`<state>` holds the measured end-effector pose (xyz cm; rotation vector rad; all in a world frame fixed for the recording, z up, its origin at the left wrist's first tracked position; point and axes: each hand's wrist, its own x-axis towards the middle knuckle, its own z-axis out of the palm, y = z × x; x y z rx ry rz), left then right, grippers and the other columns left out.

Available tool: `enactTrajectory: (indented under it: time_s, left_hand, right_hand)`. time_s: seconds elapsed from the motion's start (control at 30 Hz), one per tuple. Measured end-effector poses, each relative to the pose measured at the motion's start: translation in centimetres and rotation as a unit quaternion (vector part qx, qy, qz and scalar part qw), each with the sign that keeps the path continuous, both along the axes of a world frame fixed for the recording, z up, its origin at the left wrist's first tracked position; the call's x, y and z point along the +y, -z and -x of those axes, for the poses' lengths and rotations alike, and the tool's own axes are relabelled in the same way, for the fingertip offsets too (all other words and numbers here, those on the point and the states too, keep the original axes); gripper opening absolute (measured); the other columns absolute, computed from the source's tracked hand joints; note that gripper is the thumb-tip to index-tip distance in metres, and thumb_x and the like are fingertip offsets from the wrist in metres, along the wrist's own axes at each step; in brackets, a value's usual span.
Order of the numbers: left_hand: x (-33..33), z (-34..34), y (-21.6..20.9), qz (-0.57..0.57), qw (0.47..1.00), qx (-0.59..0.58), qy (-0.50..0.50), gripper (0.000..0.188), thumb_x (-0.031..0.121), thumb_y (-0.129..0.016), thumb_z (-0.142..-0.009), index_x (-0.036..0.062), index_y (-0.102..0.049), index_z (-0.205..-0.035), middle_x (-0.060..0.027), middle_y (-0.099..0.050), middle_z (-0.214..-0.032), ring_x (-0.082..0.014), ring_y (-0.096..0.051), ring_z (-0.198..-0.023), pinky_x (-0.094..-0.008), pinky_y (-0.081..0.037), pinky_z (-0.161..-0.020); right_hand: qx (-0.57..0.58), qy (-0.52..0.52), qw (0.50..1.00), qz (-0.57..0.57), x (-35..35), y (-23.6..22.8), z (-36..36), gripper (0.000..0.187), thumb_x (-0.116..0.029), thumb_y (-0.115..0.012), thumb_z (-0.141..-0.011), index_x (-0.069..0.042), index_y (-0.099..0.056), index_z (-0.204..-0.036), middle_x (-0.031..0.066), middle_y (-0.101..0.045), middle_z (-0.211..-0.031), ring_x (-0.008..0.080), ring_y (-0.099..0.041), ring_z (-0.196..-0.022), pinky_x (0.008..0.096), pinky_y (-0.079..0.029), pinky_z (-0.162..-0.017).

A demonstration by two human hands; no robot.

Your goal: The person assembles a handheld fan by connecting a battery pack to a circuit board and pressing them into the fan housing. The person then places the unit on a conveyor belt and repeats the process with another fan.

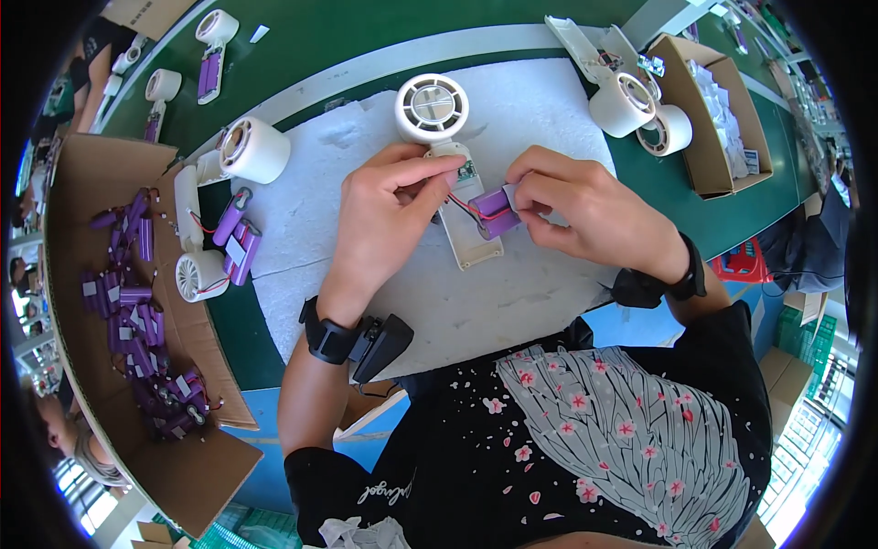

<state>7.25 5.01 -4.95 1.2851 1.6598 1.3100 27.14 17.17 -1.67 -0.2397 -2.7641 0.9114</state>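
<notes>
In front of me on a white foam sheet (352, 215) lies a white handheld fan (432, 108), its round head away from me and its handle opened. A small green circuit board (467, 171) shows in the handle's upper part. My left hand (389, 206) is closed at that board, its fingertips pinched where thin red and black wires (464, 203) end; the wire ends are hidden. Those wires lead to a purple battery pack (495, 216) with a pale pad, tilted over the handle's lower half. My right hand (576, 203) grips the pack from the right.
A cardboard box (197, 320) of purple battery packs stands left. Near it are fan parts (256, 149) and two wired packs (240, 252). Beyond, to the right, are more fan bodies (622, 103) and a carton (695, 119) of white pieces. More fans (212, 55) lie far left.
</notes>
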Motion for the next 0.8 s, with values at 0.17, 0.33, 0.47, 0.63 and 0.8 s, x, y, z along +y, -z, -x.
enactTrajectory:
  time_s: [0.17,0.33,0.47,0.63,0.8]
  left_hand:
    - [0.1,-0.1,-0.3,0.04,0.999,0.008,-0.004,0.02,0.0,-0.067,-0.084,0.0053,-0.073,-0.102,-0.0079,-0.066,-0.096,-0.0108,-0.064,-0.074,-0.0214,-0.05,-0.063]
    - [0.0,-0.2,0.0,0.022,0.999,-0.029,-0.016,0.02,-0.004,-0.066,-0.083,0.004,-0.073,-0.1,-0.0093,-0.065,-0.099,-0.0116,-0.064,-0.077,-0.021,-0.05,-0.063]
    - [0.1,-0.3,-0.2,0.012,1.0,-0.008,-0.014,0.021,-0.005,-0.067,-0.082,0.0033,-0.073,-0.099,-0.0102,-0.065,-0.099,-0.0122,-0.065,-0.078,-0.0209,-0.051,-0.063]
    - [0.0,-0.5,-0.4,0.012,1.0,-0.017,-0.02,0.022,-0.007,-0.067,-0.081,0.003,-0.073,-0.1,-0.0103,-0.065,-0.1,-0.0123,-0.064,-0.078,-0.0209,-0.05,-0.063]
    - [-0.2,-0.5,-0.5,0.03,0.999,-0.026,-0.022,0.022,-0.008,-0.067,-0.08,0.0024,-0.073,-0.098,-0.0101,-0.065,-0.098,-0.0123,-0.064,-0.077,-0.0209,-0.049,-0.062]
  right_hand:
    - [0.023,-0.028,0.998,0.053,0.6,0.7,0.1,0.014,0.006,-0.064,-0.074,0.001,-0.051,-0.078,0.0114,-0.057,-0.104,0.0243,-0.062,-0.072,0.0305,-0.053,-0.064]
    - [0.025,0.003,0.991,0.13,1.2,1.1,-0.2,0.014,0.007,-0.063,-0.072,0.001,-0.051,-0.077,0.0122,-0.058,-0.103,0.0213,-0.06,-0.071,0.0295,-0.053,-0.063]
    - [0.014,0.001,0.983,0.181,2.6,0.5,-0.6,0.016,0.009,-0.062,-0.07,0.001,-0.051,-0.076,0.0126,-0.057,-0.103,0.0185,-0.06,-0.073,0.0281,-0.052,-0.063]
    - [0.164,0.084,0.955,0.232,4.7,0.9,-2.3,0.017,-0.016,-0.057,-0.089,0.001,-0.055,-0.092,0.0136,-0.059,-0.106,0.019,-0.061,-0.075,0.0295,-0.053,-0.065]
    - [0.272,0.133,0.91,0.283,5.1,1.7,-2.5,0.036,-0.032,-0.055,-0.095,0.0,-0.057,-0.11,0.0152,-0.059,-0.11,0.0234,-0.061,-0.089,0.0334,-0.052,-0.076]
